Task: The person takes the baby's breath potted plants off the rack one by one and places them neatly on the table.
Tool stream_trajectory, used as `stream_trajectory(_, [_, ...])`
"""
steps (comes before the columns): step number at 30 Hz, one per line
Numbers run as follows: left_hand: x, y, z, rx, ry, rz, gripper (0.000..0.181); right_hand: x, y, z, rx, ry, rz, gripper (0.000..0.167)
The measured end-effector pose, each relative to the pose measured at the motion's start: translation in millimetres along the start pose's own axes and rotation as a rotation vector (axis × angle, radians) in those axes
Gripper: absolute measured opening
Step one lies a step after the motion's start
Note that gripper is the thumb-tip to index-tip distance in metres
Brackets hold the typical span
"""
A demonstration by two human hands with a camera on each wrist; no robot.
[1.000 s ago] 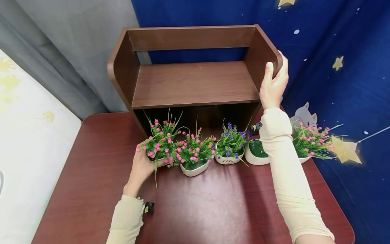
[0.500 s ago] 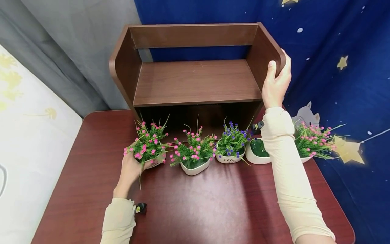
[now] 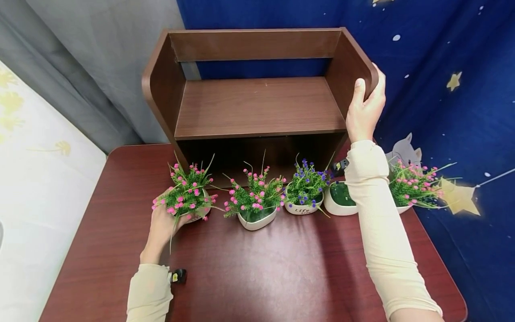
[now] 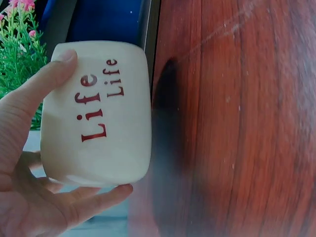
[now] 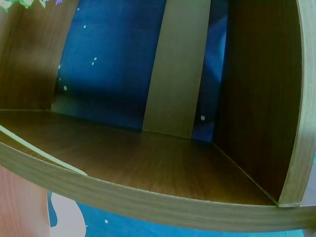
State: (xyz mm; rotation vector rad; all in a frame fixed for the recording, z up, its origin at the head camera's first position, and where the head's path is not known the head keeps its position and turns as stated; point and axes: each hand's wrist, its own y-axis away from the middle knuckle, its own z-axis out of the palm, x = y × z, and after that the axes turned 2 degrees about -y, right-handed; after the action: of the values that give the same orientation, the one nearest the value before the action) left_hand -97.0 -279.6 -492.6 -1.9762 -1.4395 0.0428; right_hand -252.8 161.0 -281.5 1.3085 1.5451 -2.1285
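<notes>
My left hand [image 3: 161, 226] grips a white pot of pink artificial flowers [image 3: 183, 190] at the left of the row. In the left wrist view, the thumb lies on the pot [image 4: 98, 113] near its "Life Life" lettering, and fingers curl round its end. Whether the pot's base touches the table is not clear. My right hand [image 3: 365, 109] holds the right side panel [image 3: 349, 67] of a brown wooden shelf [image 3: 261, 107], thumb inside and fingers outside. The right wrist view shows the shelf's lower compartment [image 5: 148, 158], not the hand.
Across the table [image 3: 261, 273], in front of the shelf, stand another pink-flowered pot [image 3: 257, 221], a blue-flowered pot [image 3: 303, 208] and a white pot with green filling [image 3: 341, 208], partly behind my right sleeve. A further pink-flowered plant [image 3: 412, 185] stands at the right edge. Curtains hang behind.
My left hand has moved left with its pink-flowered pot, widening the gap to the neighbouring pot. The right hand keeps its hold on the shelf panel; the view has shifted slightly.
</notes>
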Motion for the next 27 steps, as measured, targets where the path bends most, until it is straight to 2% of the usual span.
stream_trajectory(2, [-2.2, 2.2, -1.0, 0.004, -0.042, 0.084, 0.070, -10, 2.9, 0, 0.002, -0.004, 0.006, 0.035])
stream_trajectory(3, [-3.2, 3.2, -1.4, 0.011, -0.049, 0.107, 0.072, -15, 4.4, -1, 0.003, -0.005, 0.007, 0.035])
stream_trajectory(7, [-5.5, 8.1, -4.0, 0.020, -0.024, 0.153, 0.085, -28, 8.6, -1, 0.008, -0.014, 0.023, 0.034])
stream_trajectory(10, [-5.7, 11.8, -5.6, 0.031, -0.006, 0.205, 0.082, -20, 6.4, -2, 0.011, -0.008, 0.010, 0.033])
stream_trajectory(11, [-4.7, 12.5, -6.5, 0.016, 0.010, 0.215, 0.081, -14, 4.6, -2, 0.012, -0.005, 0.004, 0.033])
stream_trajectory(15, [0.3, 15.1, -7.8, -0.016, 0.097, 0.204, 0.077, -14, 4.0, -2, 0.009, -0.003, 0.002, 0.034])
stream_trajectory(18, [3.5, 15.4, -6.4, -0.022, 0.175, 0.195, 0.079, -27, 7.8, -2, 0.002, -0.007, 0.003, 0.034])
stream_trajectory(21, [4.4, 15.3, -4.4, 0.006, 0.187, 0.234, 0.077, -27, 7.9, -2, 0.000, -0.012, 0.004, 0.034])
stream_trajectory(27, [6.0, 13.2, -1.2, -0.008, 0.226, 0.229, 0.075, -27, 7.4, -2, -0.002, -0.002, 0.019, 0.034])
